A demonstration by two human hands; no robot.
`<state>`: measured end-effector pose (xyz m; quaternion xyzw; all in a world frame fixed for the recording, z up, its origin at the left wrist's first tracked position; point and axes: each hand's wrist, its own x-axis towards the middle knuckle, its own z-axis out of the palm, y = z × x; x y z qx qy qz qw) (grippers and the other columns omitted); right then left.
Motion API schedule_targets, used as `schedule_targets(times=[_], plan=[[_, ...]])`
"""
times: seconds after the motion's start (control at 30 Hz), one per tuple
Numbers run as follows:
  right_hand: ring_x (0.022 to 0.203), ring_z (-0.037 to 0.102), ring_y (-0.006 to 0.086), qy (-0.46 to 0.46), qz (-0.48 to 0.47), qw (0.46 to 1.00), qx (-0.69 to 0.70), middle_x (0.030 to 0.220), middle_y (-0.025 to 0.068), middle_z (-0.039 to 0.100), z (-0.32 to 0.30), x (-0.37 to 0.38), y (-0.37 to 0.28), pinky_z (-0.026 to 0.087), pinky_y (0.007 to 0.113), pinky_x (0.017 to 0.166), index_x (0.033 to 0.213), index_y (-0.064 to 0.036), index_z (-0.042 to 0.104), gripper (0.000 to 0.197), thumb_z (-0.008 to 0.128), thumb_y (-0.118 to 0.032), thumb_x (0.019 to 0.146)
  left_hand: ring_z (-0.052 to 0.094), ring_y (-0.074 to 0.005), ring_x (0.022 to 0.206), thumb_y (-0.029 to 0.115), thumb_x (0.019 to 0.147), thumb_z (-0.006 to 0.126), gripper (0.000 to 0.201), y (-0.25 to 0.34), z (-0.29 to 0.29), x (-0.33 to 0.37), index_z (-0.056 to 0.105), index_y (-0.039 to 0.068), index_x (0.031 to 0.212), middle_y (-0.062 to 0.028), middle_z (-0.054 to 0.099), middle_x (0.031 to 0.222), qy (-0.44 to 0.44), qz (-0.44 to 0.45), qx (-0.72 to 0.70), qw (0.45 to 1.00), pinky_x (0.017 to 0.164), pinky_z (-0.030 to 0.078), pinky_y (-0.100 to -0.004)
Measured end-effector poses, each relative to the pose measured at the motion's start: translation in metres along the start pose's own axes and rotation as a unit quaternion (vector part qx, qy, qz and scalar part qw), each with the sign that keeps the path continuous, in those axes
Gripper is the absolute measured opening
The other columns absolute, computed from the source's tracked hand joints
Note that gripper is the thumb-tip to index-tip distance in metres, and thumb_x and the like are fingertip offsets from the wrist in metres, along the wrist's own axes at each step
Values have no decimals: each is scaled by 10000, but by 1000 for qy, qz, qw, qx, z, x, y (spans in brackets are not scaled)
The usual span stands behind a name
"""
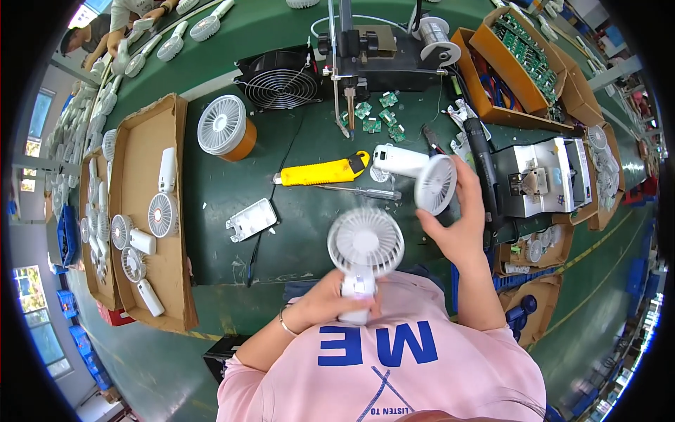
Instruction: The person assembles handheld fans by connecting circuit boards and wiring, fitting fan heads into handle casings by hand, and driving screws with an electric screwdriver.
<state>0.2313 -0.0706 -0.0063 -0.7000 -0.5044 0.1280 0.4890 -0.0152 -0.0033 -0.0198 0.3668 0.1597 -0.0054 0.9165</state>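
Close to my chest, my left hand (pixel 322 301) is closed round the handle of a white handheld fan (pixel 366 241), its round grille facing up. My right hand (pixel 462 219) pinches the rim of a white round fan head (pixel 435 185) between thumb and fingers. A white fan handle (pixel 402 160) lies just left of that head; whether the two are joined I cannot tell. Left of my right hand are a yellow utility knife (pixel 320 171) and a screwdriver (pixel 365 191) with a clear handle. A loose white casing (pixel 252 220) rests on the green bench (pixel 225 264).
Cardboard trays (pixel 184 281) of fans stand at left. A white-topped orange tub (pixel 226 126), black blower fan (pixel 281 88), soldering stand (pixel 349 91), green circuit boards (pixel 373 125) and solder spool (pixel 436 41) line the back. At right are a black tube (pixel 482 155) and a metal fixture (pixel 538 181).
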Motion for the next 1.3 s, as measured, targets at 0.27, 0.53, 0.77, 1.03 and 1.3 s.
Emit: schedule_targets(times=[0.27, 0.53, 0.77, 1.03, 1.3], plan=[[1236, 444, 386, 21, -27, 884, 465, 1321, 251, 363, 23, -21, -13, 358, 502, 1050, 1308, -78, 237, 864, 801, -289, 687, 633, -193, 700, 47, 871, 547, 656, 32, 17, 12, 165, 64, 1404, -140, 598, 909, 130, 46, -21, 990, 634, 535, -303], [1262, 410, 343, -93, -86, 981, 147, 1347, 249, 390, 24, -23, -4, 307, 442, 1045, 1064, -66, 424, 587, 789, -134, 609, 637, -201, 678, 73, 862, 547, 800, 43, 36, 9, -4, 82, 1442, -137, 545, 1028, 113, 11, 66, 991, 596, 542, -318], [1278, 404, 326, -128, -57, 974, 179, 1383, 280, 365, 19, -26, 4, 275, 427, 1061, 1127, -61, 416, 591, 766, -158, 660, 607, -169, 624, 114, 844, 550, 844, 39, 35, 13, -41, 33, 1441, -157, 517, 1027, 119, 10, 89, 989, 542, 517, -295], [1269, 418, 317, -130, -45, 979, 152, 1386, 275, 365, 19, -25, 1, 310, 414, 1047, 1133, -51, 420, 593, 780, -193, 684, 617, -177, 655, 110, 851, 552, 854, 41, 33, 16, -61, 44, 1442, -147, 545, 993, 118, -7, 96, 988, 558, 525, -306], [1274, 415, 321, -134, -52, 984, 107, 1388, 262, 368, 16, -28, 4, 308, 428, 1052, 1145, -63, 420, 617, 801, -224, 686, 628, -187, 706, 109, 864, 561, 860, 44, 32, 17, -73, 44, 1443, -139, 566, 996, 109, -21, 115, 987, 598, 548, -319]])
